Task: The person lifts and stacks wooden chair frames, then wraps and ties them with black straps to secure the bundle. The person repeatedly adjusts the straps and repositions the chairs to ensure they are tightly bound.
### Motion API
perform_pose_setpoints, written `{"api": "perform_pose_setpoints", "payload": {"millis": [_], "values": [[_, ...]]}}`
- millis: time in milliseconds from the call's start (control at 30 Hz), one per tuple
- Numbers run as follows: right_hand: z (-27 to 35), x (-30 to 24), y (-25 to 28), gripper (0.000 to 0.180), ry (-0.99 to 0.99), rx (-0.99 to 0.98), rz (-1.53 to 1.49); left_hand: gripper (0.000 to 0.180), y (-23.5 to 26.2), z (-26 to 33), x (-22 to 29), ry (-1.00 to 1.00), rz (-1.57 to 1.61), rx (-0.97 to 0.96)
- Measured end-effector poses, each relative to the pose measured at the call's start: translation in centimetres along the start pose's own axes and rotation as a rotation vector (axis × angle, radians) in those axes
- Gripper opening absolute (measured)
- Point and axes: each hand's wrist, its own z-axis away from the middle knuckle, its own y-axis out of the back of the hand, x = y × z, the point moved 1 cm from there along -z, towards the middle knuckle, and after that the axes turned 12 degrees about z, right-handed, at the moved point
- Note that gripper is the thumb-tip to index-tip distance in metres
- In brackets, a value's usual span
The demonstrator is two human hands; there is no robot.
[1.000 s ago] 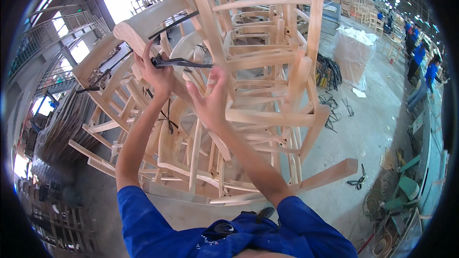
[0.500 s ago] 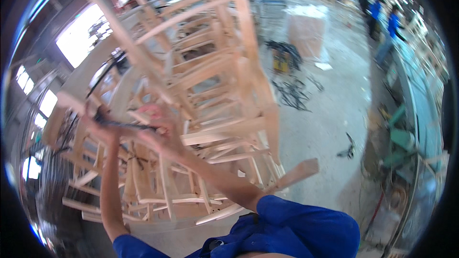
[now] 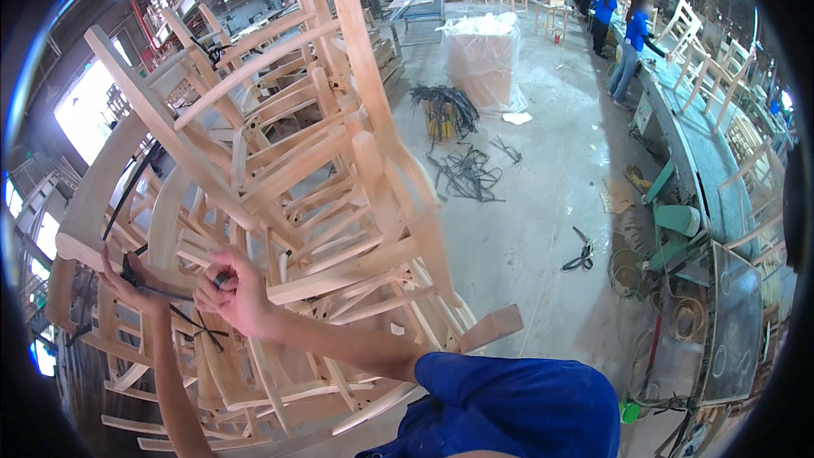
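Note:
A black strap (image 3: 168, 293) is stretched between my two hands, beside the end of a curved wooden chair rail (image 3: 80, 237). My right hand (image 3: 233, 293) is closed round one end of it in a fist. Against the wood at the left lies my left hand (image 3: 136, 290), its fingers stretched out and the strap passing across it. Bare wooden chair frames (image 3: 297, 153) are piled in front of me, some upside down or tilted. Another black strap piece (image 3: 203, 332) is knotted round chair parts below my hands.
Loose black straps (image 3: 466, 174) lie on the grey floor, near a bundle of straps (image 3: 445, 110) on a yellow stand. Behind stands a plastic-wrapped box (image 3: 483, 64). A long workbench (image 3: 687, 136) runs along the right, with people in blue shirts (image 3: 632, 34) beside it.
My view has swung, so the chairs and both hands sit lower and farther left in it. My right hand is now a fist on the strap and more of the hall shows.

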Motion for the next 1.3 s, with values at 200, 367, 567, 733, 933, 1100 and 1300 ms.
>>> {"api": "perform_pose_setpoints", "payload": {"millis": [200, 367, 567, 733, 933, 1100, 1300], "values": [[-0.2, -1.4, 0.4, 0.053, -0.036, -0.013, 0.092, 0.043, 0.2, 0.4, -1.8, 0.029, 0.032, -0.086], [-0.7, -2.8, 0.0, 0.055, -0.088, 0.002, 0.211, 0.046, 0.4, 0.4, -2.0, 0.057, 0.062, -0.056], [-0.7, -1.6, 0.3, 0.05, -0.011, 0.416, 0.274, 0.049, 0.3, 2.2, -4.7, 0.309, 0.212, -0.083], [-0.3, -2.9, 4.1, 0.035, 0.098, -0.026, 0.397, 0.058, -0.3, 0.6, -2.1, 0.033, 0.062, 0.013], [7.5, -2.7, 3.8, 0.032, 0.251, 0.364, 1.172, 0.068, 2.4, 0.0, -0.7, 0.159, 0.067, -0.171], [22.9, -8.5, 2.5, 0.025, 0.029, 0.146, 1.686, 0.084, 4.6, 1.8, 1.1, 0.082, -0.095, -0.5], [46.9, -16.5, 2.9, 0.02, -0.264, 0.355, 1.591, 0.048, 4.2, -2.8, 24.7, 0.13, 0.404, -0.763]]}}
